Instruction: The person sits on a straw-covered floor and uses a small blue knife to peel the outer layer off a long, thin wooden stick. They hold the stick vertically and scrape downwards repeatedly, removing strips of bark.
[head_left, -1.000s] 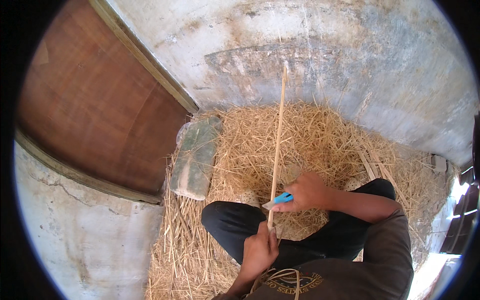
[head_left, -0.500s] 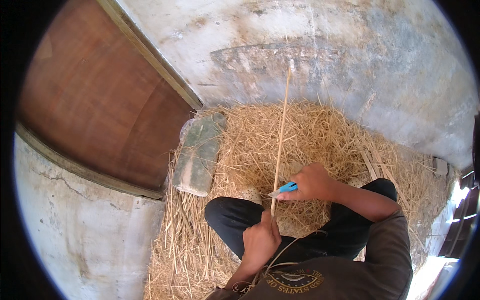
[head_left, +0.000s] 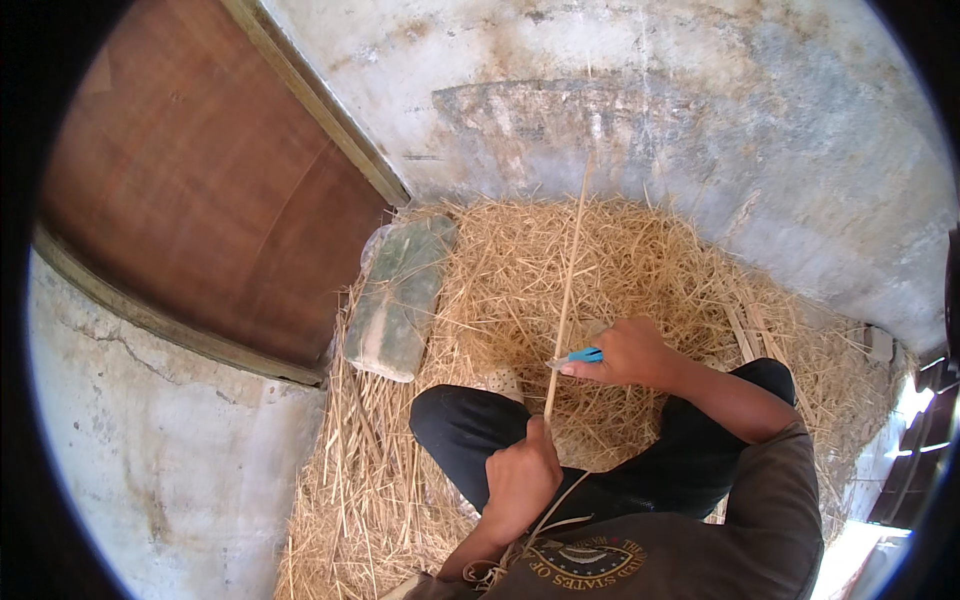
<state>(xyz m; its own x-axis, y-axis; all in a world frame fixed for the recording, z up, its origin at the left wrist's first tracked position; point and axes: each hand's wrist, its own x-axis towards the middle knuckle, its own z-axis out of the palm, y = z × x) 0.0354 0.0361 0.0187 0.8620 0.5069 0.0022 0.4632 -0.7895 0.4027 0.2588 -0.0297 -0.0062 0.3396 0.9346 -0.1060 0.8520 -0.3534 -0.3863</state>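
Observation:
A long, thin, pale wooden strip, which looks like bamboo (head_left: 570, 275), points away from me toward the wall, tilted a little to the right. Its near end is gripped by my left hand (head_left: 524, 472), closed in front of my left knee. My right hand (head_left: 632, 354) is closed round a blue utility knife (head_left: 582, 356). The knife's blade lies against the strip, a short way beyond my left hand. Below my left hand, a thin pale strand (head_left: 560, 505) trails across my lap.
Straw-like shavings (head_left: 640, 255) cover the ground around my crossed legs. On the left lies a greyish-green slab (head_left: 402, 300), beside a brown door panel (head_left: 210, 180). A stained plaster wall (head_left: 780, 130) rises ahead. Longer strips (head_left: 745, 325) lie at the right.
My right hand and the knife have moved slightly farther out along the strip. The strip's far end has dipped a little, nearer to me. My left hand keeps its grip.

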